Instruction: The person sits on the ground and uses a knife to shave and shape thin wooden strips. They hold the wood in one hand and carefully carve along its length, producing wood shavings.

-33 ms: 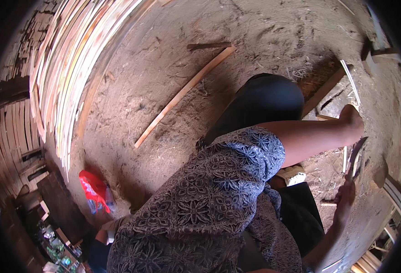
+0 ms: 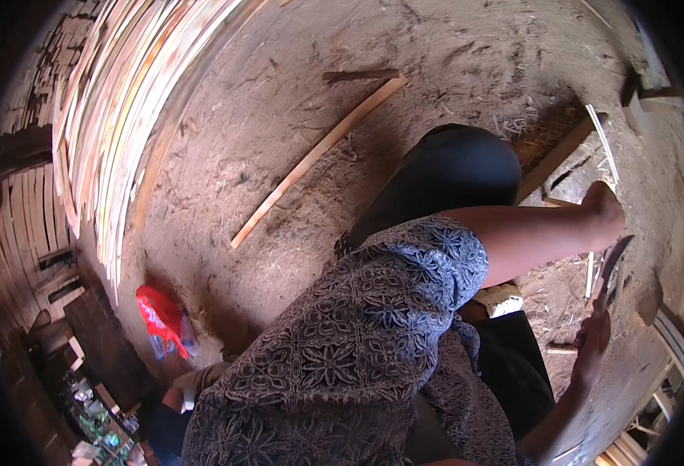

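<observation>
Blade: a long, narrow knife-like blade (image 2: 610,268) at the right edge of the frame, just above one hand and just below the other.
Blade axis: runs steeply, from lower left to upper right, its tip pointing toward the upper right of the frame.
Right hand: the hand (image 2: 593,338) in the lower right, its forearm coming up from the bottom edge; fingers wrapped about the blade's lower end, as far as the picture shows.
Left hand: the hand (image 2: 602,203) at the end of the bare arm that crosses the frame's middle toward the right; it looks closed on a thin pale strip (image 2: 603,144), though the grip itself is too small to tell for certain.
Strip: rises from the left hand toward the upper right, long axis close to upright, slightly leaning left.
Key relation: the blade lies between the two hands, directly below the left and directly above the right; the right hand is the nearer, touching it.
Ground: bare earth floor (image 2: 280,132) strewn with shavings.
Lath: a long pale lath (image 2: 317,155) lies diagonally on the floor in the upper middle, well apart from both hands.
Stack: a bundle of split strips (image 2: 116,132) curves down the upper left.
Bag: a red bag (image 2: 159,317) in the lower left.
</observation>
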A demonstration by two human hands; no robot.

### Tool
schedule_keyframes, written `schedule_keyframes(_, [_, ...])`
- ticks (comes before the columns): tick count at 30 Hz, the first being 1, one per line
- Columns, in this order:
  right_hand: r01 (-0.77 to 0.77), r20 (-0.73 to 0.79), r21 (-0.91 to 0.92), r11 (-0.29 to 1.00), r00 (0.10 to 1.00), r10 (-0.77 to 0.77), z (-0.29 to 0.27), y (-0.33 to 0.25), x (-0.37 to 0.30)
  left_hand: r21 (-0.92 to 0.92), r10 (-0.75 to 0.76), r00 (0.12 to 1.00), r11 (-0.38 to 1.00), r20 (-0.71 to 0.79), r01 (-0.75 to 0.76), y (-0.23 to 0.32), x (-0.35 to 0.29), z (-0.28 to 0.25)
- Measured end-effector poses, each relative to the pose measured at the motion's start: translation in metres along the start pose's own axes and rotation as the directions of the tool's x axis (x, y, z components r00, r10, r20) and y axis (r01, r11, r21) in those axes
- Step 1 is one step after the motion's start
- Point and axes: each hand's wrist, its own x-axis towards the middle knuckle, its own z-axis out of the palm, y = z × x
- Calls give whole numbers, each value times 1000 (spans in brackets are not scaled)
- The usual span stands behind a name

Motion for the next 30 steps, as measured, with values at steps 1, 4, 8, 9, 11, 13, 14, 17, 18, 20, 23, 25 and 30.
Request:
schedule_keyframes(1, [-57, -31, 80, 995, 998, 59, 0, -1, 7, 7, -13, 999, 1000, -30, 14, -2, 7, 10])
schedule_keyframes(4, [-188, -27, 271, 944, 979, 203, 20, -38, 25, -75, -8, 997, 997, -80, 2, -6, 11, 17])
schedule_keyframes(8, [-290, -15, 304, 907, 951, 309, 31, -8, 38, -245, -56, 963, 969, -264, -11, -16, 31, 39])
schedule_keyframes(9, [-309, 26, 270, 912, 949, 314, 32, -8, 43, -274, -43, 951, 961, -305, -44, -21, 35, 44])
schedule_keyframes(11, [-290, -2, 229, 929, 954, 298, 43, -2, 46, -281, -66, 959, 959, -277, -15, -33, 44, 58])
schedule_keyframes(13, [-304, -5, 322, 896, 946, 323, 49, 20, 51, -261, 5, 916, 958, -401, -120, -56, 46, 53])
schedule_keyframes(14, [-331, -20, 350, 876, 932, 361, 49, 27, 45, -243, 14, 915, 962, -403, -122, -62, 45, 49])
schedule_keyframes(17, [-409, -30, 427, 806, 885, 465, 55, 23, 17, -241, 45, 961, 964, -272, -113, -75, 37, 27])
schedule_keyframes(18, [-443, -16, 464, 767, 862, 507, 61, 11, 7, -244, 52, 950, 961, -307, -132, -76, 38, 27])
schedule_keyframes(20, [-447, 3, 527, 723, 852, 524, 70, 3, -14, -210, 61, 964, 971, -257, -118, -77, 31, 13])
schedule_keyframes(23, [-363, -1, 425, 829, 916, 401, 80, -12, -49, -185, 53, 975, 978, -214, -94, -74, 33, 14])
schedule_keyframes(25, [-301, -19, 273, 914, 948, 318, 79, -15, -67, -107, 85, 982, 989, -170, -104, -65, 22, -1])
schedule_keyframes(30, [-210, -220, 308, 928, 933, 284, 77, -17, -96, -149, -20, 999, 989, -42, 14, -40, 11, -12])
